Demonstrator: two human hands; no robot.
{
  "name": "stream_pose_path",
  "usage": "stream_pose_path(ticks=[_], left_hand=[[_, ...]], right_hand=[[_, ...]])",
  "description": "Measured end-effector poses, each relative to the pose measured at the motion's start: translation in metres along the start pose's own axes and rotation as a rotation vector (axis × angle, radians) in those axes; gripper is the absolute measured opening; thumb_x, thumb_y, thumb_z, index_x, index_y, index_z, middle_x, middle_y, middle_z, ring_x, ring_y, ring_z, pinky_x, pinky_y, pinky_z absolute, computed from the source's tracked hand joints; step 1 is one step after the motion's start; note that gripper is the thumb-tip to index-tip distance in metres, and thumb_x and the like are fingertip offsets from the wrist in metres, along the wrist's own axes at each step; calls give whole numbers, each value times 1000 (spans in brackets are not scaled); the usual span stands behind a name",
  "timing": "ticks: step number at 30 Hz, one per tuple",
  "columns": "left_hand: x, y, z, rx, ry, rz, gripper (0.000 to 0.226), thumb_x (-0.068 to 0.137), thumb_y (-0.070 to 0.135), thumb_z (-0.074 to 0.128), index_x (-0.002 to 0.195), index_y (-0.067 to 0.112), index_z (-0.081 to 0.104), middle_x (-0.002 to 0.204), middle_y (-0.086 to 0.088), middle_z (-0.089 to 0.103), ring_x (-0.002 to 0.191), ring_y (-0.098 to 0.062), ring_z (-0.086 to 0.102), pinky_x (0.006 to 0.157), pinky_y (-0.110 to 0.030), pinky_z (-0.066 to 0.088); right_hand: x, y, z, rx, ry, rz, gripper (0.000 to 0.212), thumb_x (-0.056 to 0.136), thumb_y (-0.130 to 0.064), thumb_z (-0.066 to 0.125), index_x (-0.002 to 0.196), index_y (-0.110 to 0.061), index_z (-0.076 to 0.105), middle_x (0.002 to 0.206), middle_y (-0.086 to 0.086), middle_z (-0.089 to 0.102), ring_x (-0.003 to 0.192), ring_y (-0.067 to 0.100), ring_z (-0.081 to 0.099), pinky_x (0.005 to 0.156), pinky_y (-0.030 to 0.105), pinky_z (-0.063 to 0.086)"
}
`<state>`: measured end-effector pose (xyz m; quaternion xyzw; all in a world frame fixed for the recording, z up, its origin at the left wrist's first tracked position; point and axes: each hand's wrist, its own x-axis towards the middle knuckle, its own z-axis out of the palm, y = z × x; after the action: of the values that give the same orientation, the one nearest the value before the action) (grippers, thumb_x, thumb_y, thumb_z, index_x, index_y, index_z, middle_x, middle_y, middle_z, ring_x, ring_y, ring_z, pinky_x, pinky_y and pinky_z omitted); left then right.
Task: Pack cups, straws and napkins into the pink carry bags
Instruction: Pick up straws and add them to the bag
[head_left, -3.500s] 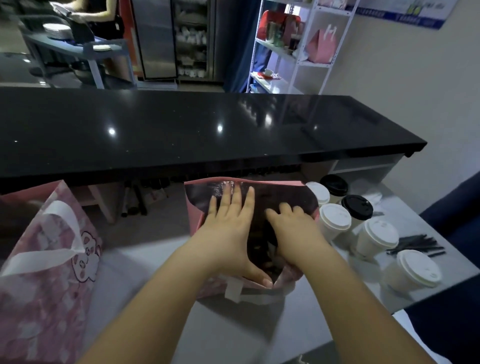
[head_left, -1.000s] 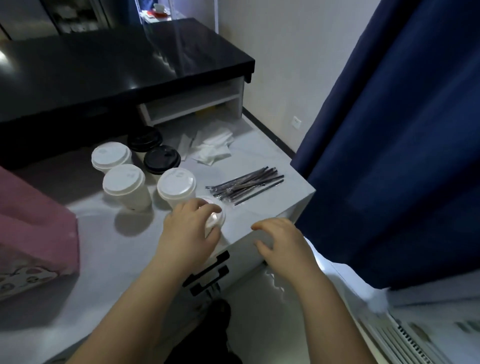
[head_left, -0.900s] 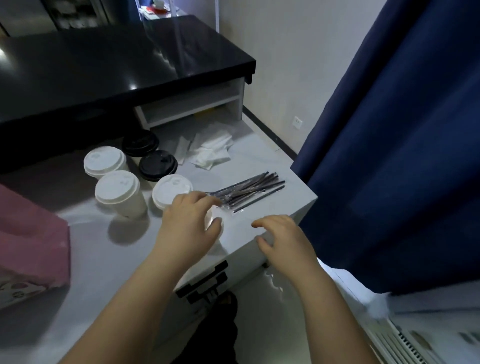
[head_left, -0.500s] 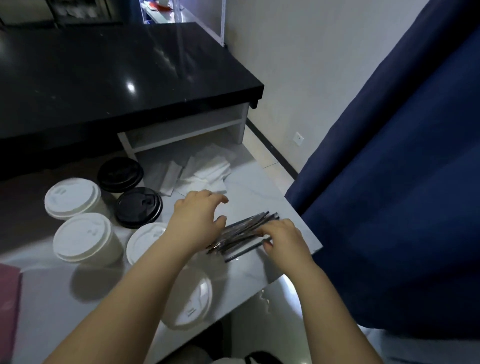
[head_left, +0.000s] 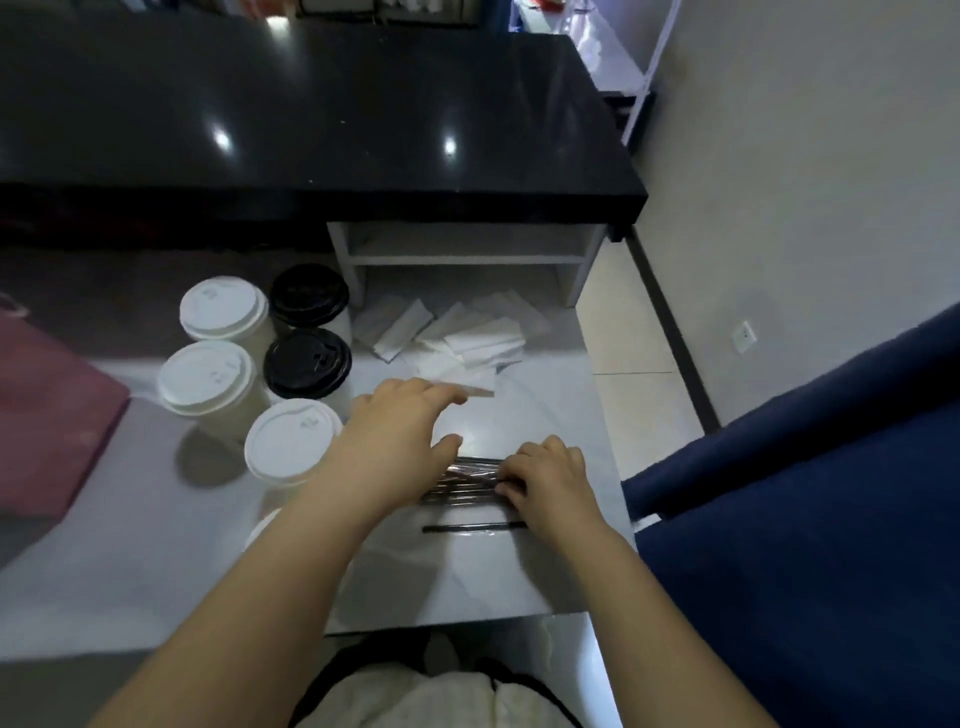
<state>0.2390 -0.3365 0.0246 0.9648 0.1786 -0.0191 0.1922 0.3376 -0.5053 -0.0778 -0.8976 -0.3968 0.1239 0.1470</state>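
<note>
The right hand (head_left: 550, 483) has its fingers (head_left: 511, 480) curled down over the right end of a bundle of dark straws (head_left: 467, 480) lying on the pale grey counter (head_left: 467, 582), gripping it there. The left hand (head_left: 400, 436) hovers over the bundle's left end with its fingers loosely spread and reaching forward, its thumb just above the straws; whether it touches them cannot be told. A single loose straw (head_left: 472, 528) lies just nearer the person, parallel to the bundle. Beyond the hands, white napkins (head_left: 467, 338) lie scattered. To the left stand three white-lidded cups (head_left: 205, 376) and two black-lidded cups (head_left: 307, 364), close together. A pink carry bag (head_left: 47, 415) lies at the left edge, well apart from the straws.
</note>
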Motion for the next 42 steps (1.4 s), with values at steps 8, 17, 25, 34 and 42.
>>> stream_pose_path(ticks=[8,17,25,34,42], left_hand=[[-46,25,35,-58,141,-203,36,87,28,60,123,28,61,122,6,60,118,-22,48,99,-41,38],[-65,39,56,57,45,-257,42,88,34,54,130,33,54,132,11,55,125,-19,41,100,-36,34],[-71,35,67,32,42,-283,41,90,34,52,131,34,52,131,12,53,127,-17,37,101,-36,33],[-79,36,56,-18,87,-206,42,92,35,50,134,35,50,131,16,51,127,-14,35,105,-34,30],[-78,14,-4,-156,442,-262,36,86,19,65,121,22,64,117,5,64,117,-23,49,101,-41,37]], right_hand=[[-5,22,-15,128,63,-138,7,93,-21,57,92,-19,64,77,-11,58,84,21,48,75,33,31],[28,17,-16,186,-22,-36,17,94,-22,55,106,-15,64,103,6,65,98,28,55,79,35,44],[41,-5,7,3,-63,-87,15,90,-19,56,91,-16,71,92,5,67,89,28,56,73,35,41],[48,-10,-9,83,110,17,13,93,-15,52,96,-9,63,103,9,57,96,29,47,79,37,39],[50,-51,-38,353,-3,-7,9,102,-27,35,94,-24,37,79,-2,49,69,18,48,51,29,30]])
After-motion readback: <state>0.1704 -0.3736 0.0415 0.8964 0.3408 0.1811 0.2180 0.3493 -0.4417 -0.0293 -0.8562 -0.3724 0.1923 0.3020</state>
